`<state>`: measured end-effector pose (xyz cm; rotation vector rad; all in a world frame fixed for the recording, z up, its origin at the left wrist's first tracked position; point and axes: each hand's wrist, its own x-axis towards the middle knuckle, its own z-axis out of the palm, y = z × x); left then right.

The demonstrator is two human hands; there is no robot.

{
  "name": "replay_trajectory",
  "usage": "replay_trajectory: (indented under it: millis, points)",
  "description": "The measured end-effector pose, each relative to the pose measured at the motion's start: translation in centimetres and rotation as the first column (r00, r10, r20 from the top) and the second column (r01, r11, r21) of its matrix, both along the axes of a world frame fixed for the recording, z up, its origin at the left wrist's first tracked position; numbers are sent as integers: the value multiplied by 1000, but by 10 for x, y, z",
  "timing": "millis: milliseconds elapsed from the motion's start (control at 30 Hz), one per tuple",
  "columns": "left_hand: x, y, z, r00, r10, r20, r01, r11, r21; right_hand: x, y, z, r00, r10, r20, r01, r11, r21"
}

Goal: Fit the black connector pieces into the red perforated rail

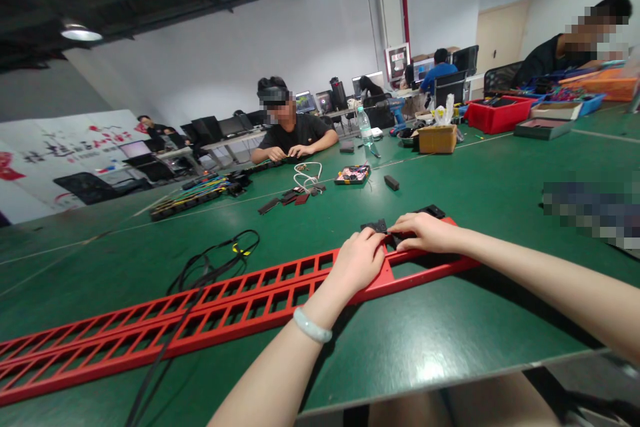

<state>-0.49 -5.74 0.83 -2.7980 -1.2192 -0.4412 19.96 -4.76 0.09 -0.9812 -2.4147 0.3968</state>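
A long red slotted frame (240, 307), like a ladder with slanted rungs, lies across the table in front of me. At its right end are black parts (374, 225) whose kind I cannot make out. My left hand (357, 259), with a pale bangle on the wrist, rests over the frame, its fingers closed on a black part. Beside it, my right hand (425, 233) bends its fingers onto the same black parts, thumb and fingertips together. The fingertips of both hands nearly meet, and what lies beneath them is partly hidden.
A black cable (197, 280) crosses the frame at left. Beyond lie a small black block (391, 182), a tray of small parts (353, 175), a white cable (307, 177), a bottle (365, 127), a tissue box (437, 139) and a red bin (500, 113). A co-worker (295, 130) sits opposite.
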Motion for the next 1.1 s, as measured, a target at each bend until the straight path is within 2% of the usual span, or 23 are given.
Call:
replay_trajectory:
  millis: [267,700,833,1000,1100]
  points:
    - [2,-1,0,1000,22,6,-22,1000,-19,0,4,5,998,21,63,-21,1000,-6]
    - [1,0,-3,1000,-1,16,0,999,32,-4,4,8,987,34,154,-47,995,82]
    - [1,0,-3,1000,-7,21,6,999,39,-2,3,5,994,23,104,-28,998,49]
    - [0,1,-2,1000,-14,21,13,999,39,-2,-3,-8,993,-84,-79,85,996,16]
    - [0,1,-2,1000,-9,21,9,999,36,-2,-5,-11,989,-77,-126,78,997,3]
